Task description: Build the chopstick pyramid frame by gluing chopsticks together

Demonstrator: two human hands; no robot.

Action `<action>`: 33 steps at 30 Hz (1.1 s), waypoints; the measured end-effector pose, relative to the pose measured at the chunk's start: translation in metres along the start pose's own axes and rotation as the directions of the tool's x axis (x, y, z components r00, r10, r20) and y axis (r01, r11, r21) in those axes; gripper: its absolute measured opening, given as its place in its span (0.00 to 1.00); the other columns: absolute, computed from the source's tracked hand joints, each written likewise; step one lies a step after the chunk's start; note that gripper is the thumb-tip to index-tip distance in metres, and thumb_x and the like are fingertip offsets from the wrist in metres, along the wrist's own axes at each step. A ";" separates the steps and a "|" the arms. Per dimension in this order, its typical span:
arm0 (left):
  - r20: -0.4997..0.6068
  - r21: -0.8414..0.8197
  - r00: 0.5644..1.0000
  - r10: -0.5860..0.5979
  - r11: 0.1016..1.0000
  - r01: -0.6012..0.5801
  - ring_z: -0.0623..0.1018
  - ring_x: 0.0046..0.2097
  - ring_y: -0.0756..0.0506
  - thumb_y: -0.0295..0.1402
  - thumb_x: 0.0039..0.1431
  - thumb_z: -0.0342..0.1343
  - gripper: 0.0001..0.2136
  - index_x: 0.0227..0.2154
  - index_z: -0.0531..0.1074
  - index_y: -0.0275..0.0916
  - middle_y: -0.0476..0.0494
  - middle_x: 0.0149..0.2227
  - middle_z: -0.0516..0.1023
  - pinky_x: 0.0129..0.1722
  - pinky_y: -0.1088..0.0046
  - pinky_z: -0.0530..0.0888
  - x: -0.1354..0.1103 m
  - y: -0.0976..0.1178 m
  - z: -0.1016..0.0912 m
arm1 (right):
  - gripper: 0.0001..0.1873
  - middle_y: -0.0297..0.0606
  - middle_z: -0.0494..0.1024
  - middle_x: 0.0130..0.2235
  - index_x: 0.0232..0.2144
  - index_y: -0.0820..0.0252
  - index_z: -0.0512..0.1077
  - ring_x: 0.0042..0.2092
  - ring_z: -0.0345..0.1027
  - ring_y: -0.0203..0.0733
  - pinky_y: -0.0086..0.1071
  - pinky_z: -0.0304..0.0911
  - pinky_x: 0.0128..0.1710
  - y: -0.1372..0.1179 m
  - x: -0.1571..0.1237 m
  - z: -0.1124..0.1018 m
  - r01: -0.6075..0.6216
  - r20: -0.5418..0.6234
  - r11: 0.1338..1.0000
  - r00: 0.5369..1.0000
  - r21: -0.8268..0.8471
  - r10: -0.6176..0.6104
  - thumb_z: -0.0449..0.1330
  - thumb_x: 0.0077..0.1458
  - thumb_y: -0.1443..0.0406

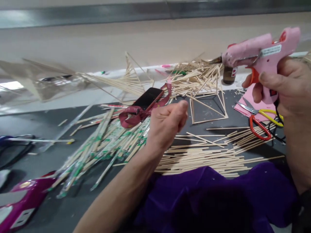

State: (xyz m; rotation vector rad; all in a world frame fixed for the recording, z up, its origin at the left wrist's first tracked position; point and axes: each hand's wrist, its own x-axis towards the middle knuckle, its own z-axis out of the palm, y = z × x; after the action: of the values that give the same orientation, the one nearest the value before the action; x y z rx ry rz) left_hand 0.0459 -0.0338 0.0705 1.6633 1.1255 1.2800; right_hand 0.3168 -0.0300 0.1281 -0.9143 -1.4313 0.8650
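Observation:
My right hand (274, 81) grips a pink hot glue gun (255, 53) in the air at the right, with a finger by its orange trigger and the nozzle pointing left. My left hand (169, 122) is closed in a fist above the table's middle; whatever it may hold is hidden. Just right of the fist stands a frame of thin wooden sticks (210, 119), with a square base and slanting sticks. Loose wooden sticks (201, 160) lie below it. A phone (148, 98) with a dark red strap (130, 118) lies left of the fist, near wrapped chopsticks (97, 155).
Scissors (259, 127) with red and yellow handles lie at the right, partly on pink paper (247, 102). A small dark bottle (229, 75) stands behind the frame, beside a heap of sticks (187, 81). A magenta object (29, 197) sits at the lower left. Purple cloth (194, 194) covers the near edge.

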 end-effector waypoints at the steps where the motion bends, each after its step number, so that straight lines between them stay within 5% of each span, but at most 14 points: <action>1: -0.066 -0.012 0.998 -0.004 1.000 0.003 0.57 0.18 0.52 0.42 0.63 0.55 0.21 0.15 0.64 0.42 0.53 0.15 0.60 0.19 0.71 0.55 0.005 -0.008 -0.003 | 0.02 0.35 0.81 0.29 0.28 0.57 0.79 0.19 0.67 0.34 0.28 0.53 0.14 0.000 -0.002 0.002 -0.010 0.027 1.000 1.000 -0.022 0.010 0.68 0.50 0.64; 4: -0.122 0.008 0.992 -0.037 0.999 0.038 0.64 0.22 0.53 0.34 0.52 0.63 0.04 0.28 0.75 0.42 0.52 0.24 0.73 0.20 0.74 0.59 0.018 -0.024 -0.006 | 0.04 0.34 0.79 0.25 0.27 0.56 0.79 0.19 0.66 0.34 0.28 0.53 0.14 0.002 -0.005 0.007 -0.058 0.081 0.996 0.995 -0.072 0.064 0.68 0.50 0.62; 9: -0.063 0.005 0.994 -0.085 0.996 0.086 0.68 0.26 0.55 0.28 0.44 0.63 0.14 0.37 0.76 0.39 0.47 0.42 0.79 0.27 0.77 0.66 0.029 -0.030 -0.002 | 0.06 0.33 0.75 0.20 0.27 0.55 0.79 0.18 0.62 0.35 0.30 0.55 0.14 0.010 -0.005 0.013 -0.108 0.147 0.990 0.982 -0.093 0.121 0.70 0.49 0.61; 18: -0.039 -0.034 0.993 -0.110 0.994 0.108 0.72 0.23 0.54 0.34 0.46 0.62 0.07 0.29 0.74 0.38 0.51 0.28 0.77 0.22 0.79 0.68 0.030 -0.042 0.010 | 0.08 0.34 0.78 0.30 0.32 0.55 0.76 0.21 0.65 0.33 0.29 0.56 0.19 0.036 -0.005 0.018 -0.218 0.192 0.975 0.956 -0.046 0.222 0.68 0.55 0.58; 33: -0.063 -0.121 0.977 -0.205 0.973 0.197 0.79 0.24 0.51 0.32 0.47 0.61 0.05 0.26 0.71 0.38 0.50 0.29 0.77 0.17 0.82 0.71 0.026 -0.034 0.010 | 0.13 0.32 0.76 0.28 0.32 0.60 0.71 0.20 0.65 0.29 0.26 0.55 0.18 0.046 -0.008 0.037 -0.315 0.222 0.946 0.930 0.075 0.292 0.68 0.54 0.57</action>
State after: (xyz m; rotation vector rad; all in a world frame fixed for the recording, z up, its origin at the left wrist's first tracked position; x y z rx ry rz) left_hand 0.0522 0.0020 0.0453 1.3895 1.2090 1.2602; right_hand 0.2823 -0.0180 0.0807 -1.0002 -1.4234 1.2919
